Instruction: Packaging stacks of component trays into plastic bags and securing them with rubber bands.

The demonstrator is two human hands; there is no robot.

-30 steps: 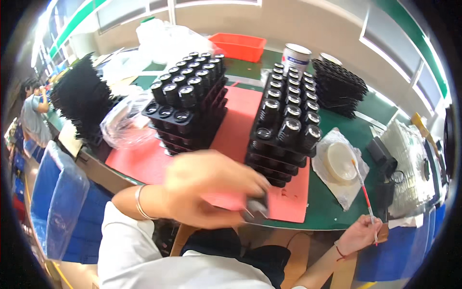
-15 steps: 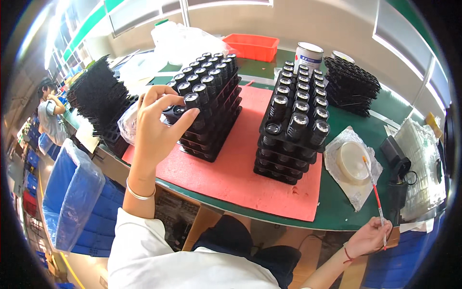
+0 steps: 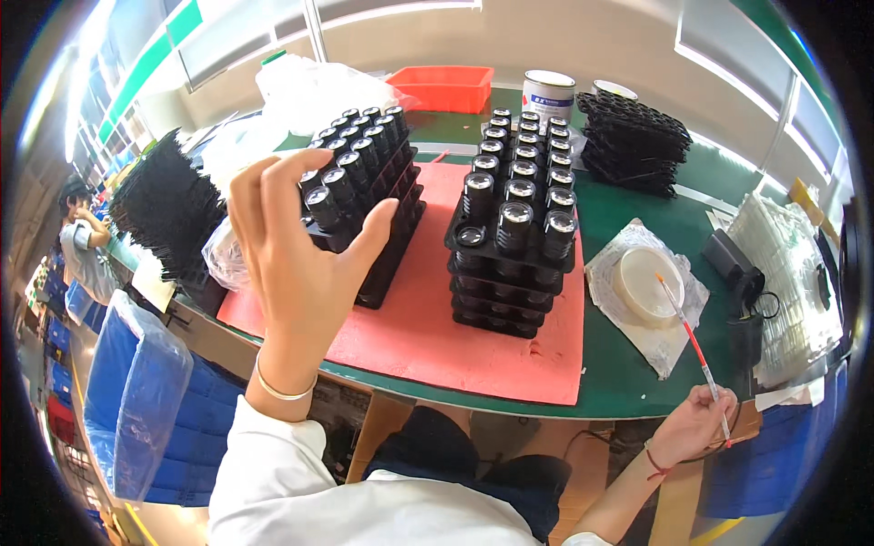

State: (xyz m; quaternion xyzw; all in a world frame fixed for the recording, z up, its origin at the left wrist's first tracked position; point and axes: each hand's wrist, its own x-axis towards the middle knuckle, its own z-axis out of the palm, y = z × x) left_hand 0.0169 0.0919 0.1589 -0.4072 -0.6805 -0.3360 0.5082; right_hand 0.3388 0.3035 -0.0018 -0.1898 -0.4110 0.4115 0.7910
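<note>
Field of view checked: on 1 white can, a blue band of print was noted; wording could not be read.

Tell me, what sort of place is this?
Probably a factory workshop: stacked black trays hold rows of look-alike black cylinders at a green workbench, and another person appears further along.

Mat on table; left tray stack and right tray stack side by side on it, cylinders in both. Left hand at left stack's near end. Bag behind left stack; can behind right one; bin at back, between bag and can. Spare trays right of can, more trays far left. Dish on sheet, right of mat. Right hand front right, brush in it, tip over dish.
</note>
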